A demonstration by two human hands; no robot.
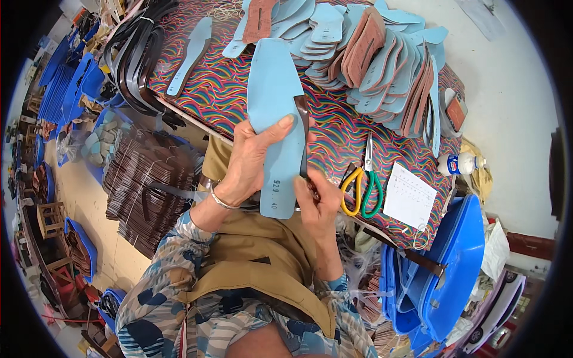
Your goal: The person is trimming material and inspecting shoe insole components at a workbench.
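Observation:
My left hand (246, 160) holds a light blue shoe insole (276, 89) upright before me, thumb on its face and fingers behind. A glossy dark brown strip (304, 113) runs along the insole's right edge. Low on that edge, my right hand (321, 200) is closed, pinching the strip between thumb and fingers; its lower end is hidden there. Another blue insole (191, 56) lies at the table's left. Beyond the held one spreads a fanned pile of insoles (382, 65), blue on one face and reddish brown on the other.
The table wears a colourful wavy cloth (334, 140). Scissors (364, 182) with yellow and green handles lie right of my hands, beside a white paper (410, 196) and a small bottle (461, 163). Dark strips (134, 59) hang at the left corner. Blue bins (450, 268) stand lower right.

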